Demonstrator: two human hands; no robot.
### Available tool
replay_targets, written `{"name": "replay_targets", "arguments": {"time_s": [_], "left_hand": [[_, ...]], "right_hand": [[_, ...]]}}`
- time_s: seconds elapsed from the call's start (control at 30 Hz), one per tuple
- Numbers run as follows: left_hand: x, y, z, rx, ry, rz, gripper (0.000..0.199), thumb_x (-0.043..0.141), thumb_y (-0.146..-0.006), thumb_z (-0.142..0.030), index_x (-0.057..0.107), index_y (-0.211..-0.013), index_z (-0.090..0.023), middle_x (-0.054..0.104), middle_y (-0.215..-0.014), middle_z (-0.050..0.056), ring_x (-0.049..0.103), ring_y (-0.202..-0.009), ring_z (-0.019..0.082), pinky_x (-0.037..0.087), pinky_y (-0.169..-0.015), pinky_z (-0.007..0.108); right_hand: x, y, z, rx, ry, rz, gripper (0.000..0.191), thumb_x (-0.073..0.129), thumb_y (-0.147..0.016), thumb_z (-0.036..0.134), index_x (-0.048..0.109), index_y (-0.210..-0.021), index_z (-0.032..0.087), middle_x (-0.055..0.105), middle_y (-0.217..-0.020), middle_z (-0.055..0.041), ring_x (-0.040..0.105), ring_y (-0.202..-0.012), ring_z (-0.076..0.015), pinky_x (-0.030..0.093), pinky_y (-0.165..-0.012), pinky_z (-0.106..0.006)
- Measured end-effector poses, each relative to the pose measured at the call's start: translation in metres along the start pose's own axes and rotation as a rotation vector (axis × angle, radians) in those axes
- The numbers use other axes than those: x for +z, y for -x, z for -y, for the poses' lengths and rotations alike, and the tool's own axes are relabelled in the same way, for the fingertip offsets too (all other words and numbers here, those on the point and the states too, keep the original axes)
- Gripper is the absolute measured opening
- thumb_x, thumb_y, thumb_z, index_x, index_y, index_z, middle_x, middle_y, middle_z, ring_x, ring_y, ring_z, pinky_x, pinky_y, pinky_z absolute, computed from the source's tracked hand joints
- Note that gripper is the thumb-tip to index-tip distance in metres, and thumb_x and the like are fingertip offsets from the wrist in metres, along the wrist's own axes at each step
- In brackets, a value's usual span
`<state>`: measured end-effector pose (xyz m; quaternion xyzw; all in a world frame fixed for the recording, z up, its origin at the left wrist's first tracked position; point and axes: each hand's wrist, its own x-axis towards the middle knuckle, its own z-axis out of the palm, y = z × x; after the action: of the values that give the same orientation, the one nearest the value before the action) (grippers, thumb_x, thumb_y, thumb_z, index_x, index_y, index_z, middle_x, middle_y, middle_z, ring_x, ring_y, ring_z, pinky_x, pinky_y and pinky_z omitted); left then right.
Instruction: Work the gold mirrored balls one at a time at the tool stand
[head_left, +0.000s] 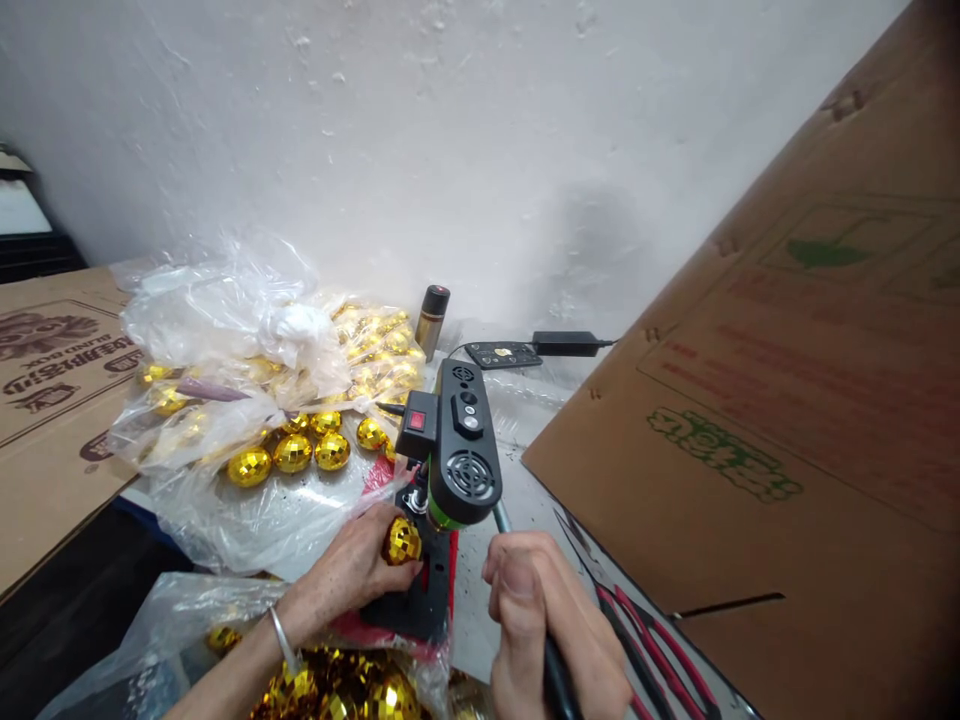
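At the far left lies a flat printed cardboard sheet (52,380). Next to it, two clear plastic bags (247,330) heaped against the wall hold gold mirror balls; seven loose gold mirror balls (292,452) lie in a row on the plastic in front of them. At the bottom edge, a third plastic bag (337,695) holds more of them, too many and too hidden to count.

The left hand (352,575), with a metal bangle (283,640) at the wrist, is closed on one gold mirror ball (403,540), pressing it on the black base plate (420,600) under the head of a small black bench press (457,445) with a red switch.

Behind the machine stand one dark-capped brown spray can (432,320), one flat black controller (502,354) and one black power adapter (564,343).

The right hand (547,620) is fisted around the press's black-handled lever (559,675). At the right leans one large cardboard box (787,430) with green and red print.
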<state>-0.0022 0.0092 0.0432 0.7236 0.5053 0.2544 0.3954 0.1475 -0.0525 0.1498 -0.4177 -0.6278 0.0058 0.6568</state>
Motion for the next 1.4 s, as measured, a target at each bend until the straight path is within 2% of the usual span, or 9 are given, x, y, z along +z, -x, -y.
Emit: {"name": "replay_targets", "arguments": {"time_s": [0.1,0.23,0.33,0.5,0.63,0.87,1.07,1.23,1.4], "left_hand": [[-0.006,0.002,0.009,-0.035,0.087,0.007,0.052,0.074,-0.077,-0.032,0.065,-0.127,-0.021,0.077,-0.126,0.009,0.069,-0.114,0.033,0.053,-0.104,0.043],[-0.012,0.003,0.016,-0.007,0.183,0.006,0.051,0.071,-0.083,-0.037,0.062,-0.131,-0.02,0.076,-0.124,0.009,0.07,-0.115,0.031,0.054,-0.106,0.043],[-0.013,0.004,0.016,0.016,0.151,0.023,0.049,0.072,-0.082,-0.035,0.066,-0.128,-0.021,0.077,-0.124,0.009,0.069,-0.12,0.033,0.052,-0.109,0.046],[-0.011,0.006,0.007,0.061,0.002,0.025,0.059,0.074,-0.08,-0.025,0.065,-0.138,-0.023,0.073,-0.14,0.011,0.067,-0.127,0.036,0.051,-0.112,0.05],[0.0,0.006,0.001,0.151,-0.103,-0.016,0.055,0.077,-0.082,-0.025,0.068,-0.135,-0.028,0.071,-0.142,0.01,0.065,-0.13,0.037,0.051,-0.113,0.048],[0.035,0.0,0.015,0.121,-0.117,-0.121,0.052,0.083,-0.079,-0.029,0.067,-0.129,-0.024,0.072,-0.128,0.012,0.065,-0.12,0.037,0.052,-0.105,0.053],[0.037,-0.001,0.021,0.111,-0.063,-0.061,0.055,0.084,-0.076,-0.028,0.066,-0.128,-0.024,0.074,-0.127,0.009,0.064,-0.124,0.037,0.046,-0.112,0.056],[0.043,0.0,0.026,0.102,-0.071,-0.115,0.055,0.083,-0.075,-0.028,0.066,-0.128,-0.025,0.074,-0.13,0.009,0.064,-0.123,0.037,0.048,-0.108,0.053],[0.044,0.0,0.025,0.1,-0.073,-0.101,0.056,0.082,-0.075,-0.026,0.065,-0.129,-0.023,0.074,-0.129,0.01,0.065,-0.119,0.037,0.049,-0.104,0.053]], "right_hand": [[0.002,0.001,0.003,0.01,-0.007,-0.016,0.034,0.048,-0.102,-0.001,0.047,-0.076,0.021,0.046,-0.071,0.0039,0.047,-0.063,-0.0084,0.035,-0.058,-0.026],[0.002,-0.003,0.004,0.014,0.002,-0.012,0.032,0.048,-0.103,0.001,0.05,-0.078,0.021,0.047,-0.071,0.0037,0.047,-0.062,-0.0083,0.034,-0.057,-0.027],[0.001,-0.005,0.004,0.027,0.026,0.005,0.031,0.047,-0.106,0.005,0.052,-0.08,0.021,0.048,-0.072,0.0038,0.047,-0.06,-0.008,0.034,-0.056,-0.027],[0.001,-0.005,0.007,0.054,0.015,-0.005,0.032,0.047,-0.106,0.004,0.052,-0.079,0.021,0.049,-0.072,0.0037,0.048,-0.061,-0.008,0.036,-0.057,-0.027],[0.002,-0.003,0.007,0.05,-0.009,-0.011,0.032,0.048,-0.105,0.002,0.051,-0.079,0.021,0.047,-0.071,0.0039,0.049,-0.062,-0.0084,0.036,-0.059,-0.026],[0.002,-0.004,0.007,0.024,0.031,-0.034,0.035,0.048,-0.103,0.001,0.045,-0.075,0.022,0.045,-0.07,0.0033,0.047,-0.058,-0.0086,0.034,-0.053,-0.026],[0.006,0.011,0.005,0.014,0.087,-0.074,0.034,0.048,-0.102,0.002,0.044,-0.075,0.022,0.05,-0.069,0.0034,0.048,-0.057,-0.0092,0.035,-0.054,-0.026],[0.01,0.034,-0.006,0.016,0.148,-0.092,0.035,0.042,-0.105,0.008,0.043,-0.073,0.023,0.052,-0.072,0.0039,0.049,-0.059,-0.01,0.044,-0.062,-0.027],[0.012,0.041,-0.015,-0.011,0.128,-0.107,0.034,0.041,-0.104,0.007,0.043,-0.074,0.023,0.052,-0.071,0.0044,0.047,-0.058,-0.0111,0.045,-0.063,-0.027]]}}
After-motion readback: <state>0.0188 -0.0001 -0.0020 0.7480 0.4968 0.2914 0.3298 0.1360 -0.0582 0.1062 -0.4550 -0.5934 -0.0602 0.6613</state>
